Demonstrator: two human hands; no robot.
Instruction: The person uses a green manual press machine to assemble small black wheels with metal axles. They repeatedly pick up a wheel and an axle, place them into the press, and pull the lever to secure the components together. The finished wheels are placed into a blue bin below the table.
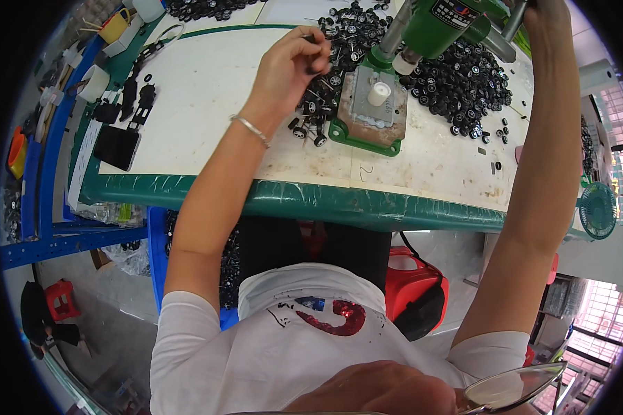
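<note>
On the press [432, 34] — grey lever [515, 22], aslant toward right hand [547, 15]

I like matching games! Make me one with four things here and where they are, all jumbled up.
Column one:
1. left hand
2. right hand
3. black phone
4. bracelet

Column two:
A. lying flat near the left end of the table
B. around the left wrist
C. by the wheels, left of the green press
D. up by the metal handle

Right pairs: 1-C, 2-D, 3-A, 4-B.
</note>
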